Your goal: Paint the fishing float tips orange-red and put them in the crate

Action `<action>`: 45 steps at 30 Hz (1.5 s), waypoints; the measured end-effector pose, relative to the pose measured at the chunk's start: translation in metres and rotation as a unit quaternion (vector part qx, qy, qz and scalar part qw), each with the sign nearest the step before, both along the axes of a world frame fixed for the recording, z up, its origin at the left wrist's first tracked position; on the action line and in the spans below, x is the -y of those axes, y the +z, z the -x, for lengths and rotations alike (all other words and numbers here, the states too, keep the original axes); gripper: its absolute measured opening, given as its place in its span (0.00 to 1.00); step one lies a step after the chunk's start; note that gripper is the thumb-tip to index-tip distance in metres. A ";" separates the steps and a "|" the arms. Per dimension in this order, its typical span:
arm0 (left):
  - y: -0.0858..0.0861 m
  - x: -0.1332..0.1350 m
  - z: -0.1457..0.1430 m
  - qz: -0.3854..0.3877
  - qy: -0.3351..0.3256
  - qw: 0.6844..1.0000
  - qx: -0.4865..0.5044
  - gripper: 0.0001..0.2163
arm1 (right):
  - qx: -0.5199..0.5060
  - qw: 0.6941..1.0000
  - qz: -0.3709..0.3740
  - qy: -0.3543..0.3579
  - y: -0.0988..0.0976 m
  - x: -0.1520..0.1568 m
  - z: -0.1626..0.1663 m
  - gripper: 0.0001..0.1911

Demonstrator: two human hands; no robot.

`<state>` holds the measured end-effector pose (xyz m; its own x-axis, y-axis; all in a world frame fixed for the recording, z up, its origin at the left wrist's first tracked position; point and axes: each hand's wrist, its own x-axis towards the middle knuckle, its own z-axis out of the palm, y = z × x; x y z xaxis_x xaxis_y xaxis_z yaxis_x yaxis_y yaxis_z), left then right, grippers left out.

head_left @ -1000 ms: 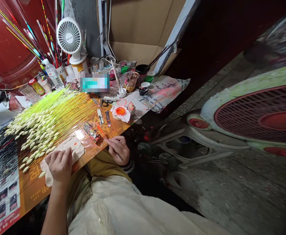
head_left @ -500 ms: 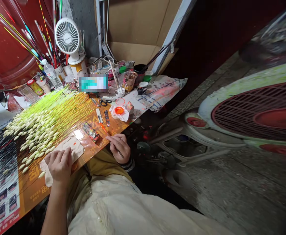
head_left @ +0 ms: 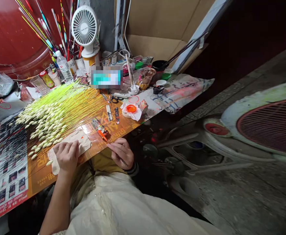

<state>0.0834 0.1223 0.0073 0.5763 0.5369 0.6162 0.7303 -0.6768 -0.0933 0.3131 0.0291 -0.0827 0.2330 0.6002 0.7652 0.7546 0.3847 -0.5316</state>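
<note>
My left hand [head_left: 67,156] is closed at the table's near edge, over a pale cloth [head_left: 84,141] with a small orange spot. A cream-coloured fishing float [head_left: 49,162] sticks out from its left side; the fingers hide the exact grip. In my right hand [head_left: 122,153], thumb and fingers pinch a thin paintbrush [head_left: 103,135] with an orange-coated end. That end lies over a small paint-stained block [head_left: 97,124]; contact is hard to tell. Farther back, an open pot of orange paint [head_left: 131,108] sits on white paper.
Many cream floats [head_left: 48,122] with yellow-green stems cover the table's left side. Scissors [head_left: 114,99] and two stained strips lie near the middle. A white fan [head_left: 84,29], a water bottle [head_left: 64,67] and paint cups stand behind. A larger fan [head_left: 270,124] stands right.
The brush's orange end has come from beside the block to over it. My left hand keeps its place on the cloth. The whole view has shifted, so the table appears farther right.
</note>
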 end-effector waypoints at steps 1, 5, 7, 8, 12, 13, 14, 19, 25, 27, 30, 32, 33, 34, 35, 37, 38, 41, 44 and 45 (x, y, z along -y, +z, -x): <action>0.000 0.000 0.000 -0.001 0.000 1.000 0.001 0.06 | 0.003 1.000 -0.025 0.013 0.002 -0.001 0.001 0.12; -0.001 0.001 0.000 0.010 0.001 1.000 0.004 0.07 | 0.009 0.996 -0.083 0.022 0.008 -0.003 0.004 0.21; -0.002 0.001 -0.001 0.014 0.002 1.000 0.007 0.07 | 0.012 0.996 -0.084 0.025 0.008 -0.003 0.005 0.24; -0.002 0.001 -0.001 0.014 0.002 1.000 0.008 0.06 | 0.013 0.996 -0.083 0.025 0.008 -0.003 0.006 0.25; -0.001 0.001 -0.001 0.001 0.001 1.000 0.005 0.05 | 0.016 0.996 -0.083 0.011 0.005 -0.004 0.009 0.27; -0.001 0.001 -0.001 0.002 0.001 1.000 0.004 0.05 | 0.017 0.996 -0.082 0.008 0.005 -0.005 0.009 0.27; -0.001 0.002 -0.001 0.004 0.003 1.000 0.005 0.05 | 0.017 0.997 -0.081 0.008 0.004 -0.005 0.010 0.27; -0.003 0.002 0.000 0.018 0.006 1.000 0.011 0.07 | 0.015 0.997 -0.072 0.013 0.005 -0.004 0.009 0.27; -0.002 0.002 0.000 0.034 0.004 0.999 0.021 0.06 | 0.017 0.998 -0.055 0.034 0.005 -0.002 0.007 0.26; -0.002 0.002 0.000 0.033 0.002 0.999 0.020 0.06 | 0.014 0.998 -0.053 0.030 0.004 -0.002 0.007 0.25; -0.002 0.002 0.000 0.019 0.002 1.000 0.011 0.06 | 0.018 0.998 -0.052 0.025 0.003 -0.002 0.007 0.23; -0.002 0.001 0.000 0.008 0.001 1.000 0.007 0.06 | 0.022 0.998 -0.049 0.020 0.004 -0.002 0.008 0.22; -0.002 0.001 0.000 0.004 0.000 1.000 0.006 0.06 | 0.022 0.998 -0.050 0.018 0.004 -0.003 0.008 0.23; -0.002 0.001 0.000 0.002 -0.001 1.000 0.006 0.06 | 0.021 0.998 -0.052 0.015 0.005 -0.003 0.008 0.24; -0.002 0.001 0.000 0.002 -0.001 1.000 0.006 0.06 | 0.019 0.998 -0.056 0.013 0.006 -0.003 0.009 0.26; -0.001 0.001 0.000 0.002 -0.002 1.000 0.006 0.06 | 0.015 0.998 -0.065 0.013 0.007 -0.003 0.009 0.28; -0.001 0.001 0.000 0.001 -0.002 1.000 0.007 0.06 | 0.012 0.998 -0.068 0.012 0.007 -0.003 0.009 0.28; 0.000 0.001 -0.001 -0.008 -0.004 1.000 0.006 0.06 | 0.004 0.998 -0.065 0.016 0.007 -0.003 0.010 0.28; 0.000 0.000 -0.001 -0.015 -0.005 1.000 0.004 0.06 | 0.001 0.998 -0.066 0.020 0.006 -0.004 0.010 0.32; 0.000 0.000 -0.001 -0.016 -0.005 1.000 0.004 0.06 | 0.000 0.997 -0.070 0.020 0.006 -0.004 0.010 0.33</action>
<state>0.0842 0.1221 0.0074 0.5756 0.5121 0.6375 0.7250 -0.6802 -0.1082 0.3029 0.0333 -0.0770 0.2110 0.4969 0.8418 0.7376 0.4842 -0.4707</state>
